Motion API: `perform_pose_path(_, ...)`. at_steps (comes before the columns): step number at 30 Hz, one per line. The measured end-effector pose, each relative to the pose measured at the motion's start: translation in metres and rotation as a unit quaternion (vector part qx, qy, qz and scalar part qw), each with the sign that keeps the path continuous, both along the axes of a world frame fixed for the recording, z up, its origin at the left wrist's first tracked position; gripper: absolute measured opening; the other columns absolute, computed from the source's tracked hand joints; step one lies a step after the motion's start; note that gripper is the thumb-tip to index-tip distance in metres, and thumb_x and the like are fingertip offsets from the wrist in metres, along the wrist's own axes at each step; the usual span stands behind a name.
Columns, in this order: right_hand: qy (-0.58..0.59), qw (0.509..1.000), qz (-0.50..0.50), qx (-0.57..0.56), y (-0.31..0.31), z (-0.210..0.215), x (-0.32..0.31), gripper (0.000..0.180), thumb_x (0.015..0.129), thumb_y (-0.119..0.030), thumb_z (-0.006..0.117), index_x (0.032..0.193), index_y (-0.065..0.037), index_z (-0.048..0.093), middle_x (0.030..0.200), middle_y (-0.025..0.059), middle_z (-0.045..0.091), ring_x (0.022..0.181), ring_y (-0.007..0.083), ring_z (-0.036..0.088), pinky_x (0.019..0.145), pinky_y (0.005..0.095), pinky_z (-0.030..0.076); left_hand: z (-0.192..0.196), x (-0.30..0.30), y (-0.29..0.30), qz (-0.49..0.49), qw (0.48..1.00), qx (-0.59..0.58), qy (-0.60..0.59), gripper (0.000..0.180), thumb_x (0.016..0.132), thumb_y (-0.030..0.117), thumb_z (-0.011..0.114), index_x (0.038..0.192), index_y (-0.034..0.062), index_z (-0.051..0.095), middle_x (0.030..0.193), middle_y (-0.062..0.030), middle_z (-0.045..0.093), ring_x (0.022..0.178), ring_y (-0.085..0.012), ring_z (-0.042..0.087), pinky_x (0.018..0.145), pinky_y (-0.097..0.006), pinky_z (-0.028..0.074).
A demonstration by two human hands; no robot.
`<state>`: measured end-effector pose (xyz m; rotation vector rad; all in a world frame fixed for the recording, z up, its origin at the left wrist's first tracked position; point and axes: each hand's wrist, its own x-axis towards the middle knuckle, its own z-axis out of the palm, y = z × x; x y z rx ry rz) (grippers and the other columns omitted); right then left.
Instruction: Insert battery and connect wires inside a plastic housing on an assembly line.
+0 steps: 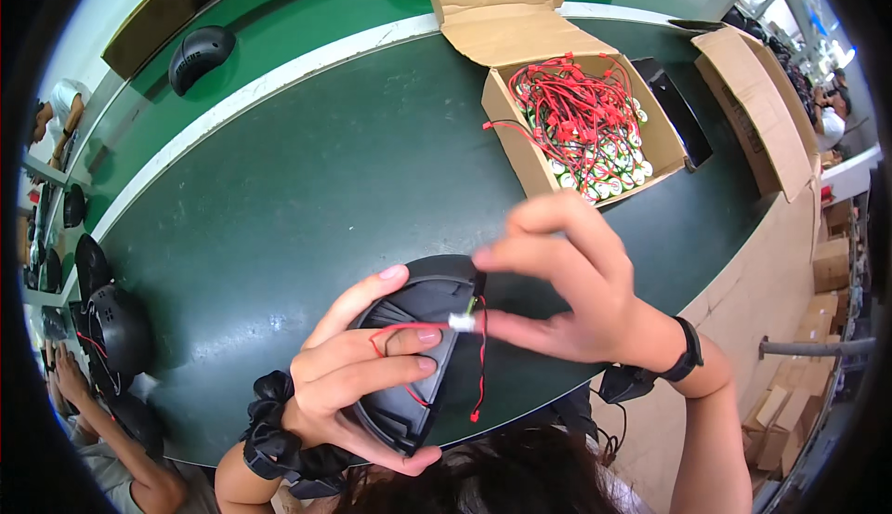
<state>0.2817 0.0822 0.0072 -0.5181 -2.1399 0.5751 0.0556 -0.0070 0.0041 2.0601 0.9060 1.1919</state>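
Note:
A black, half-round plastic shell [409, 304] lies in the grip of my left hand [348, 365], its hollow side up and its rim toward me. Two of the left fingers press across the inside, over thin red wires. At the shell's right edge sits a small white connector [461, 322], with a green bit beside it. A red wire ending in a red plug [475, 415] hangs down past that edge. My right hand [557, 282] is just right of the shell, thumb and forefinger apart; the thumb tip is by the connector, and the forefinger, slightly blurred, is near the upper corner.
An open cardboard box [516, 133] holds several green-and-white battery cells with red and black leads. A black tray [674, 110] and another carton [743, 96] stand right of it. Black shells [121, 328] lie at left, near another person's hands [70, 375]. One shell [201, 57] rests beyond the white strip.

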Motion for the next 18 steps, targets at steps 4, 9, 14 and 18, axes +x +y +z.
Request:
perform_pose_path(4, -0.073, 0.988, 0.038, 0.131, -0.017, 0.010, 0.008, 0.021, 0.062, -0.008, 0.078, 0.079, -0.003, 0.067, 0.074, 0.0041, 0.058, 0.059, 0.0162, 0.056, 0.049, 0.0261, 0.045, 0.004, 0.003, -0.001, -0.004, 1.000, 0.014, 0.016, 0.060, 0.050, 0.029, 0.089, 0.098, 0.0011, 0.068, 0.099, -0.0140, 0.069, 0.107, -0.0423, 0.060, 0.101, -0.055, 0.039)
perform_pose_path(9, -0.003, 0.982, 0.065, 0.178, -0.030, 0.009, 0.004, 0.019, 0.062, -0.007, 0.073, 0.079, 0.000, 0.067, 0.079, 0.0078, 0.062, 0.062, 0.0181, 0.059, 0.048, 0.0243, 0.047, 0.005, 0.005, -0.005, 0.004, 0.999, 0.017, 0.039, 0.060, 0.053, 0.030, 0.087, 0.103, 0.0034, 0.069, 0.106, -0.0125, 0.069, 0.115, -0.0407, 0.056, 0.101, -0.056, 0.039)
perform_pose_path(14, 0.075, 0.986, 0.074, 0.126, -0.041, 0.009, -0.009, 0.019, 0.060, -0.002, 0.068, 0.077, 0.002, 0.063, 0.080, 0.0091, 0.057, 0.063, 0.0202, 0.059, 0.047, 0.0263, 0.049, 0.004, 0.011, -0.009, -0.004, 0.999, 0.021, 0.048, 0.052, 0.056, 0.030, 0.086, 0.101, 0.0055, 0.072, 0.120, -0.0072, 0.065, 0.122, -0.0421, 0.050, 0.104, -0.056, 0.035)
perform_pose_path(18, 0.078, 0.988, 0.091, 0.099, -0.037, 0.018, -0.009, 0.018, 0.062, -0.002, 0.068, 0.078, 0.004, 0.062, 0.081, 0.0110, 0.057, 0.060, 0.0206, 0.058, 0.046, 0.0264, 0.048, 0.009, 0.009, -0.009, -0.011, 0.997, 0.003, 0.072, 0.050, 0.058, 0.032, 0.085, 0.099, 0.0054, 0.072, 0.119, -0.0071, 0.065, 0.122, -0.0426, 0.051, 0.102, -0.059, 0.036)
